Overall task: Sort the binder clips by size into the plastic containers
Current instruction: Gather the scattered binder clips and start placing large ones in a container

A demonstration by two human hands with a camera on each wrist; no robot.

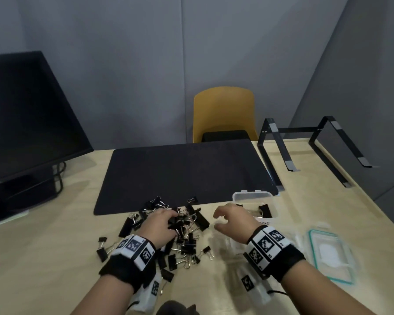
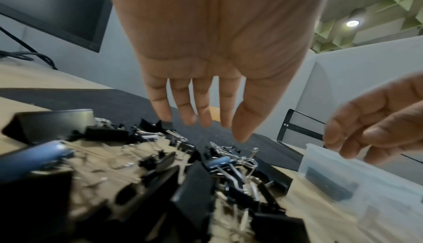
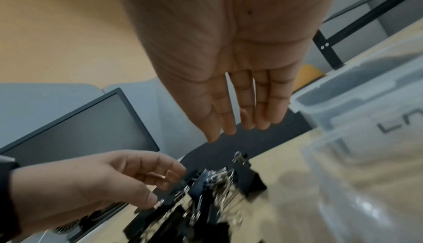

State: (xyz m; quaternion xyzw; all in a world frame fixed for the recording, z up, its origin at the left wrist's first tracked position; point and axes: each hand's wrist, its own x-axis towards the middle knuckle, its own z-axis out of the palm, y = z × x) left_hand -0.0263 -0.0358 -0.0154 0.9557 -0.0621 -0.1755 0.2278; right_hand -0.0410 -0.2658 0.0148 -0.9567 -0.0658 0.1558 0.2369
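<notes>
A pile of black binder clips [image 1: 182, 233] of mixed sizes lies on the wooden table just in front of the dark mat. My left hand [image 1: 172, 220] hovers over the pile with fingers relaxed, fingertips at the clips [image 3: 206, 180], holding nothing; the left wrist view shows its fingers [image 2: 203, 115] hanging straight above the clips [image 2: 219, 162]. My right hand [image 1: 218, 220] floats empty, fingers loose, between the pile and a clear plastic container [image 1: 237, 196]. Two large clips [image 1: 265, 210] lie in that container. A second clear container [image 3: 357, 183] stands nearer, under my right wrist.
A dark desk mat [image 1: 182, 173] covers the table's middle. A black monitor [image 1: 25, 114] stands at left and a black laptop stand [image 1: 314, 146] at back right. A teal-rimmed clear lid [image 1: 332, 253] lies at right. A yellow chair [image 1: 223, 110] is behind the table.
</notes>
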